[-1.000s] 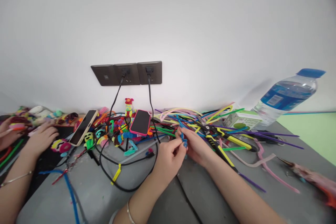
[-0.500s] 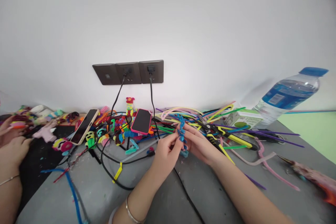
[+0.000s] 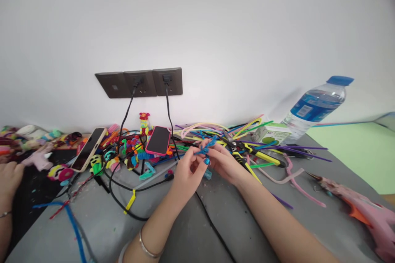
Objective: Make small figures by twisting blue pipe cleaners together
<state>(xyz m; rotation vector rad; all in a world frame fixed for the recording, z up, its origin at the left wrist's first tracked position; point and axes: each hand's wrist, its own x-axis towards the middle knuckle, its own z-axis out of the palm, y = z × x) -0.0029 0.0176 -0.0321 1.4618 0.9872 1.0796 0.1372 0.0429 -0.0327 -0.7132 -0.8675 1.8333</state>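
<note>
A twisted blue pipe cleaner [image 3: 211, 143] is pinched between both my hands above the grey table. My left hand [image 3: 191, 169] has its thumb and fingers closed on it from the left. From the right, my right hand [image 3: 226, 160] grips the same piece with bent fingers. A bluish end of it hangs below the fingertips, partly hidden by them. Just beyond my hands lie yellow-handled pliers [image 3: 257, 153] among loose pipe cleaners [image 3: 203, 129].
A phone in a pink case [image 3: 158, 140] and another phone [image 3: 89, 150] lie left. A water bottle [image 3: 317, 104] leans at right; a pink glue gun [image 3: 354, 209] is nearer. Black cables [image 3: 212, 226] cross the table. Another person's hand [image 3: 10, 181] rests at far left.
My fingers have turned the blue pipe cleaner from upright to slanting up to the right. The view has shifted right. The other person's hand sits farther toward the left edge.
</note>
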